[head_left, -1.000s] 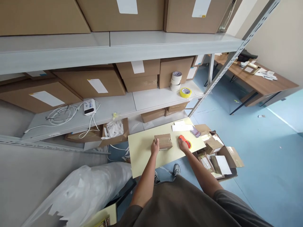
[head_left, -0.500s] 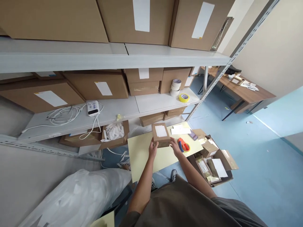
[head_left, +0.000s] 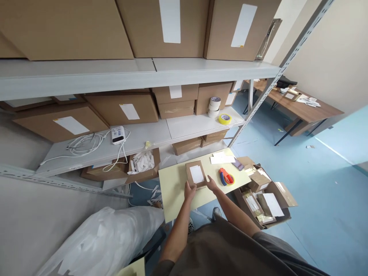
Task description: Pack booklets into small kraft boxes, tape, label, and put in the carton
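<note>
A small cardboard box with a white label is at the middle of the pale yellow table. My left hand has its fingers on the box's near left corner and holds it. Beside the near right corner is my right hand, its fingers apart; whether they touch the box is hard to tell. Right of it lies a red and blue tape dispenser with a yellow roll. White paper sheets lie at the table's far right.
Metal shelves with large cartons, tape rolls and coiled cables stand ahead. An open carton with small boxes is on the right. A white plastic bag lies at lower left.
The box has gone from being held up and tilted to lying lower, its label facing up. My right hand's fingers have come away from its side. The view has shifted slightly.
</note>
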The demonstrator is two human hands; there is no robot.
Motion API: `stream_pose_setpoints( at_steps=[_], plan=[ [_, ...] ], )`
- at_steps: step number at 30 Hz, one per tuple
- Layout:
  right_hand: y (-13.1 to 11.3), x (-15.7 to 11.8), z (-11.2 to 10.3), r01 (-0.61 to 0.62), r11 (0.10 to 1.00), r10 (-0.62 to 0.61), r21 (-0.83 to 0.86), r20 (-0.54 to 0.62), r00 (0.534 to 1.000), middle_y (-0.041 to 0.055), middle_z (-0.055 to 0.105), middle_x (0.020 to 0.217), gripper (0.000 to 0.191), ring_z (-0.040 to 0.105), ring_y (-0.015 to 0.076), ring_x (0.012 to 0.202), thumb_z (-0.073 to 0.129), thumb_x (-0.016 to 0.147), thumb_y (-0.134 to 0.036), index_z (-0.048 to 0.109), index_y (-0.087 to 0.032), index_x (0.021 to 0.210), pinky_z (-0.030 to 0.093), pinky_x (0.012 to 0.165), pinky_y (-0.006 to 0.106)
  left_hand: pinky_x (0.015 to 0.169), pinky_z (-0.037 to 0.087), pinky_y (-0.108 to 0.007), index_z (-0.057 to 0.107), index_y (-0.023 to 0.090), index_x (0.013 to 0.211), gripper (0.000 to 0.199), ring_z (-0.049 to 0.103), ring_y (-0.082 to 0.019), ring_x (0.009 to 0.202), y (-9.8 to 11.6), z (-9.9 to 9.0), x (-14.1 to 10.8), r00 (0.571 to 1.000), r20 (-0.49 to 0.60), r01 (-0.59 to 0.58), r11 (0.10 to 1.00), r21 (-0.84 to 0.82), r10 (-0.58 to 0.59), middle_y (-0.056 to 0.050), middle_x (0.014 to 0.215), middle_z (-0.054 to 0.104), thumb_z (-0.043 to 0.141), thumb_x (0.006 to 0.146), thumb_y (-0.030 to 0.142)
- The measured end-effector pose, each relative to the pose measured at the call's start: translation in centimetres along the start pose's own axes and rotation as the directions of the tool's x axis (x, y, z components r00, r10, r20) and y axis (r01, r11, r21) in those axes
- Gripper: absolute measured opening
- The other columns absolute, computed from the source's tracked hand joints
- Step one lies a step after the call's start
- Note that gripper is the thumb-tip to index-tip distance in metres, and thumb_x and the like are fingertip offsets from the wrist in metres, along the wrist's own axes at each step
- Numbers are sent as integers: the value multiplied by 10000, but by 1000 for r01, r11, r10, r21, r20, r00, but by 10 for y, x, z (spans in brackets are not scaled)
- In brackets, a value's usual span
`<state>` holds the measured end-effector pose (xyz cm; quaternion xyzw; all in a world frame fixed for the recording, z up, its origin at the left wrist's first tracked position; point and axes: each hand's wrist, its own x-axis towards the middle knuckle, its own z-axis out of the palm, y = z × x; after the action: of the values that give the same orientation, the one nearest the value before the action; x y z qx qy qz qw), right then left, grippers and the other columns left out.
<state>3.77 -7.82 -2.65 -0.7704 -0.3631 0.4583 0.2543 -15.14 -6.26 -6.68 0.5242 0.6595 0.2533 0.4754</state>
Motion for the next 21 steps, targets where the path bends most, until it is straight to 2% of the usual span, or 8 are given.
stream_pose_setpoints(
  at_steps=[2,4,7,9,12,14,17,21],
  plan=[
    [-7,0,-16,38,999,-38,-18,-29,999,132,578,1520,768,597,281,1340,607,782,-261,484,-195,1537,526,1020,366,1203,409,-438,428,174,1557,709,464,-314,1485,16,-1,3,993,-102,-51,995,87,59,-194,1591,492,652,902,330],
    [-16,1,-37,66,997,-67,-34,-43,997,123,589,1511,782,658,264,1245,585,826,-258,421,-208,1590,545,980,344,1222,385,-421,461,193,1537,624,459,-287,1484,39,1,9,974,-140,-161,979,127,178,-160,1578,515,585,941,331],
    [-27,4,-73,96,994,-100,-55,-72,992,106,671,1398,775,726,234,1041,542,880,-262,353,-225,1631,563,913,330,1209,401,-403,522,207,1491,542,509,-267,1431,83,13,20,944,-114,-294,947,130,309,-133,1517,577,541,962,321],
    [-31,10,-99,124,991,-130,-56,-101,986,95,685,1374,771,723,239,1044,529,885,-256,352,-238,1635,557,944,347,1208,401,-399,529,220,1490,527,509,-260,1428,111,28,29,937,-76,-332,936,118,342,-115,1515,581,535,975,332],
    [-30,25,-136,178,983,-184,-52,-158,970,71,590,1519,756,629,260,1281,543,865,-231,410,-256,1609,488,1096,371,1199,409,-390,516,229,1507,541,498,-254,1441,145,59,43,937,-22,-345,934,90,348,-106,1543,555,547,981,356],
    [-25,39,-159,202,978,-207,-43,-179,962,45,513,1598,734,533,256,1407,545,864,-220,444,-258,1590,429,1170,366,1181,427,-391,513,232,1510,545,503,-256,1438,160,84,53,940,13,-340,937,81,340,-109,1552,547,546,983,366],
    [-10,64,-190,194,981,-193,-8,-164,967,43,489,1618,711,513,254,1432,535,883,-215,448,-255,1587,410,1194,377,1151,453,-404,517,232,1507,542,514,-269,1429,173,123,71,945,76,-324,941,100,317,-118,1550,550,542,980,354],
    [16,105,-222,168,986,-166,10,-106,980,68,513,1599,705,490,266,1456,562,885,-205,457,-246,1582,382,1219,405,1172,427,-390,536,202,1485,529,515,-258,1429,180,173,102,952,125,-297,940,166,279,-131,1535,565,546,964,293]
  ],
)
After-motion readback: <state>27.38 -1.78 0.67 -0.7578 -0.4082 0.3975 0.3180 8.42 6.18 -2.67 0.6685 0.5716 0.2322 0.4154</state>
